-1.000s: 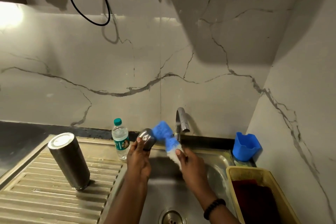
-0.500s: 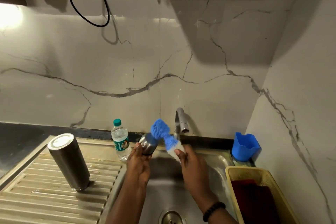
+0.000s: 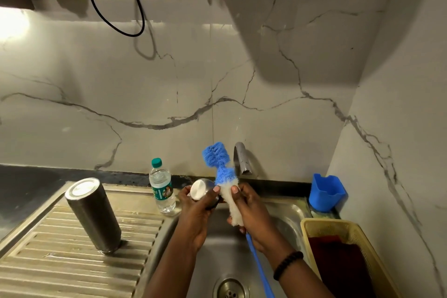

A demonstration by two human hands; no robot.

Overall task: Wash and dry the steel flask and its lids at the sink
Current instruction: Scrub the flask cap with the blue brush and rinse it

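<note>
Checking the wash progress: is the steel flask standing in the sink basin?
No, the steel flask stands upside down on the ribbed drainboard, left of the basin.

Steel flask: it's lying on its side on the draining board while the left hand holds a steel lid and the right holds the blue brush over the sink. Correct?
Not quite. The head view shows the steel flask standing upside down on the draining board, not lying on its side. The rest holds: the left hand grips the steel lid, the right hand holds the blue brush over the sink.

water bottle [image 3: 162, 189] | green label | print too small to read
</note>
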